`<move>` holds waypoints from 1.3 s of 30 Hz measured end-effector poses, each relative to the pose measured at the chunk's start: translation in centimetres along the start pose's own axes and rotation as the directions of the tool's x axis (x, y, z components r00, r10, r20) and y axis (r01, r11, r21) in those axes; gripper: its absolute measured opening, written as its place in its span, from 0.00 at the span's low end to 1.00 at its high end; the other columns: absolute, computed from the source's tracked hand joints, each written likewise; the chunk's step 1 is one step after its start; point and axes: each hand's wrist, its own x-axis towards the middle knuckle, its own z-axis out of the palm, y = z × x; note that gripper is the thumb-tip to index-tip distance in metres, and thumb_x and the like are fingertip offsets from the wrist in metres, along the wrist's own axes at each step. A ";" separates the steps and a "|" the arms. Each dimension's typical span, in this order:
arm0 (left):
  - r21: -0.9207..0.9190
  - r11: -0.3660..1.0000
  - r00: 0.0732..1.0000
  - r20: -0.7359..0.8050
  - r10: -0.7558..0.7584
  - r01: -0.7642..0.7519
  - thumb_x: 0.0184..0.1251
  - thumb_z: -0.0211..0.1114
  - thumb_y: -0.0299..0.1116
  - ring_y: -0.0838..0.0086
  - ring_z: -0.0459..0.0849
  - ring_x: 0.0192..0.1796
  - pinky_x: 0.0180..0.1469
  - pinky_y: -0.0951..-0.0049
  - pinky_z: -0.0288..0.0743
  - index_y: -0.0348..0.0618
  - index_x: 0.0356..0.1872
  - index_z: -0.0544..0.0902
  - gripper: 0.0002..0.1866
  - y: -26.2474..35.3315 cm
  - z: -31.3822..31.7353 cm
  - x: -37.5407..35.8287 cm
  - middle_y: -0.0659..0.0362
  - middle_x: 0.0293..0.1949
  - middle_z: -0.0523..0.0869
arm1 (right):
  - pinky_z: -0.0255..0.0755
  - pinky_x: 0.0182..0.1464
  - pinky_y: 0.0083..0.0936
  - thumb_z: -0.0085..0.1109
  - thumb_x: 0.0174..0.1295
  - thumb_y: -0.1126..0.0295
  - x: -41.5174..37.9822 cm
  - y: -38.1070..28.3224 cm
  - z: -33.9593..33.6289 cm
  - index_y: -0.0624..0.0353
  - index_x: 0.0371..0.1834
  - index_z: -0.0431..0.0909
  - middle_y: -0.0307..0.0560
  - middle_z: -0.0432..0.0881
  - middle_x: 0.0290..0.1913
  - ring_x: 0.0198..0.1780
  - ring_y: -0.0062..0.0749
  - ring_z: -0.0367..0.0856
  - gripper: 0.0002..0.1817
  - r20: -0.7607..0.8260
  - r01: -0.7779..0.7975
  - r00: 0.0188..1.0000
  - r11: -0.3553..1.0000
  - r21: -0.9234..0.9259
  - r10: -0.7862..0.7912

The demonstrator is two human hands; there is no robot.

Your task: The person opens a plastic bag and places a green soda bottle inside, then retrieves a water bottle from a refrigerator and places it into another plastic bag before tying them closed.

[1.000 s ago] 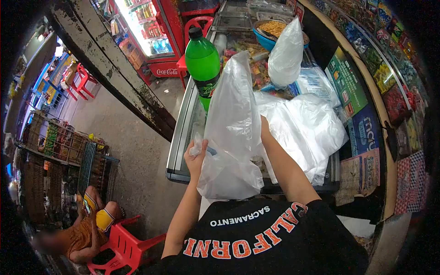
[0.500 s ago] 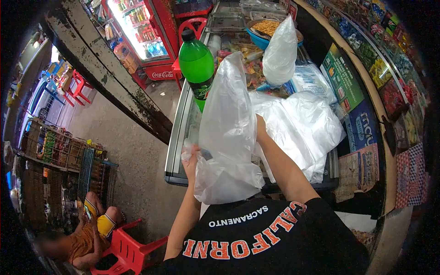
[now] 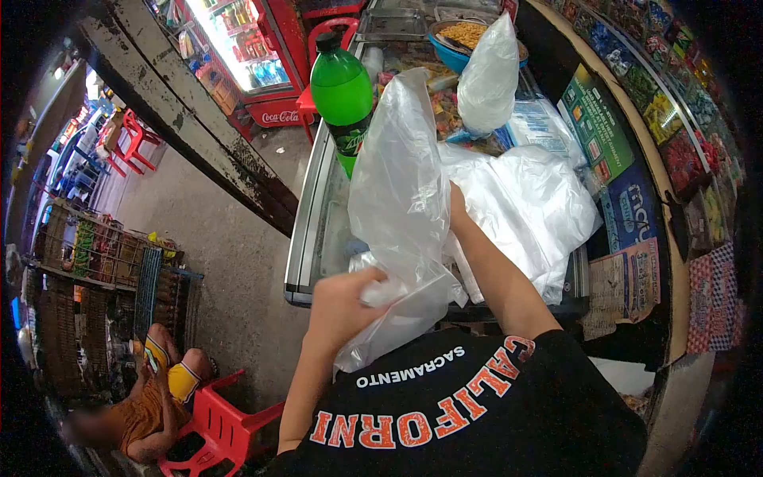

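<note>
A clear plastic bag (image 3: 401, 183) stands tall in front of my chest, over the near end of a glass-topped freezer (image 3: 298, 266). My left hand (image 3: 350, 306) is closed on the lower left part of the bag, with bunched plastic between thumb and fingers. Most of my right hand (image 3: 458, 205) is behind the bag; only its wrist side shows, and its fingers are hidden. Right of the bag lies a pile of white plastic bags (image 3: 524, 207). A green soda bottle (image 3: 340, 91) stands behind the bag at the left.
Farther back are a filled white bag (image 3: 489, 79), a blue bowl of food (image 3: 449, 70) and a metal tray (image 3: 391, 25). Posters (image 3: 596, 127) line the right side. A person (image 3: 143, 421) sits on a red chair (image 3: 218, 421) at the lower left, near a wooden post (image 3: 199, 111).
My left hand has moved right and toward my body, from the freezer's edge onto the bag's lower part. The bag's lower end is now gathered and pulled toward my left hand.
</note>
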 end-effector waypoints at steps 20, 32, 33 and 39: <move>-0.038 0.994 0.873 -0.481 0.075 -0.106 0.29 0.73 0.48 0.61 0.78 0.42 0.44 0.69 0.71 0.43 0.53 0.66 0.44 -0.8 -2.3 14.0 0.52 0.43 0.77 | 0.51 0.60 0.30 0.74 0.19 0.57 -7.2 -18.6 -0.8 0.59 0.62 0.47 0.58 0.56 0.59 0.60 0.47 0.57 0.61 0.021 0.659 0.751 0.751 0.046 -0.661; -0.513 0.858 0.899 -0.394 -0.193 -0.041 0.26 0.74 0.49 0.59 0.76 0.47 0.46 0.67 0.71 0.36 0.59 0.50 0.58 -8.0 9.3 9.9 0.46 0.48 0.73 | 0.54 0.59 0.28 0.67 0.31 0.70 -8.6 -7.9 1.9 0.64 0.62 0.46 0.54 0.61 0.57 0.59 0.39 0.59 0.51 -0.012 0.433 0.898 0.878 0.206 -0.440; -0.512 0.858 0.901 -0.390 -0.191 -0.040 0.26 0.74 0.49 0.59 0.76 0.47 0.46 0.67 0.71 0.36 0.59 0.50 0.58 -9.0 10.4 9.6 0.46 0.48 0.73 | 0.53 0.59 0.28 0.68 0.30 0.69 -8.7 -7.4 2.0 0.64 0.61 0.47 0.55 0.61 0.57 0.59 0.39 0.60 0.51 -0.007 0.419 0.904 0.882 0.214 -0.427; -0.035 0.995 0.909 -0.411 0.073 -0.096 0.34 0.73 0.42 0.62 0.75 0.44 0.43 0.69 0.70 0.35 0.53 0.61 0.43 -10.4 11.0 6.0 0.47 0.46 0.72 | 0.54 0.58 0.30 0.71 0.28 0.62 -9.9 -5.2 0.8 0.64 0.61 0.49 0.55 0.61 0.57 0.58 0.43 0.60 0.53 0.072 0.383 0.919 0.921 0.072 -0.387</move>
